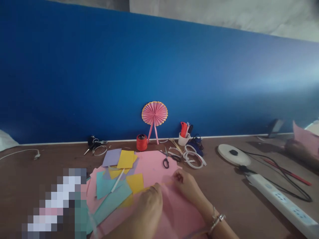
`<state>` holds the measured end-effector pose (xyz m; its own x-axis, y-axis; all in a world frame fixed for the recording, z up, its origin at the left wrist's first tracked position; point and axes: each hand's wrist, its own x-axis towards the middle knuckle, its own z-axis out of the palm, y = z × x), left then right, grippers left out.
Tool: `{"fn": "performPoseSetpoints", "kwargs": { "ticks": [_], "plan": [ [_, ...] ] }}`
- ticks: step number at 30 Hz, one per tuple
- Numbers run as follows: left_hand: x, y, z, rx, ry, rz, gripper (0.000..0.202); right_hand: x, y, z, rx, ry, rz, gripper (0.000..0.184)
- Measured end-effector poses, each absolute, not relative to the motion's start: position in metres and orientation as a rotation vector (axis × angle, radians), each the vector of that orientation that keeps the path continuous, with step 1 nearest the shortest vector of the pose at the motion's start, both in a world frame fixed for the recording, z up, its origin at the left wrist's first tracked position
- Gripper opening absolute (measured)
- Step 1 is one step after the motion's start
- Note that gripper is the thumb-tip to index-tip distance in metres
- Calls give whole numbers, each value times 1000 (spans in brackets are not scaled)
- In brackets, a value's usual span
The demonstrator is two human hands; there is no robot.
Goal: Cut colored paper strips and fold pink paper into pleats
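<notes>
See pink paper [179, 212] spread directly under the left hand [152, 204] and right hand [185, 184], with a thin yellow edge [166, 183] running between. Note both curled low, probably to steady the paper; impossible to tell, through blur, whether pinching that edge or merely resting. Find coloured sheets [113, 187] beyond and left of the grip, perhaps kept aside; scissors [165, 163] just beyond the right hand, seemingly for easy reach; farther out, a pink fan [155, 114] standing before the blue panel [99, 73].
</notes>
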<state>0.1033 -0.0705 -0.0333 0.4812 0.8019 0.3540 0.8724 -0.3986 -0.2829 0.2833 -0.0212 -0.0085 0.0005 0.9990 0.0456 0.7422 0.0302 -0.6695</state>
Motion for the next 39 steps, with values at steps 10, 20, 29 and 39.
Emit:
{"fn": "performPoseSetpoints", "kwargs": {
  "ticks": [10,20,29,39],
  "plan": [
    [87,-77,-22,-2343,-1443,-72,54,280,-23,-6,-1635,-1830,635,13],
    [70,-36,66,-2774,-1825,-135,27,284,-20,-15,-1415,-1817,786,13],
    [52,-3,57,-2609,-2267,-563,22,277,-19,-21,-1521,-1784,725,15],
    [119,-76,-2,-2946,-1373,241,23,275,-15,-20,-1427,-1360,1006,20]
  ]
}}
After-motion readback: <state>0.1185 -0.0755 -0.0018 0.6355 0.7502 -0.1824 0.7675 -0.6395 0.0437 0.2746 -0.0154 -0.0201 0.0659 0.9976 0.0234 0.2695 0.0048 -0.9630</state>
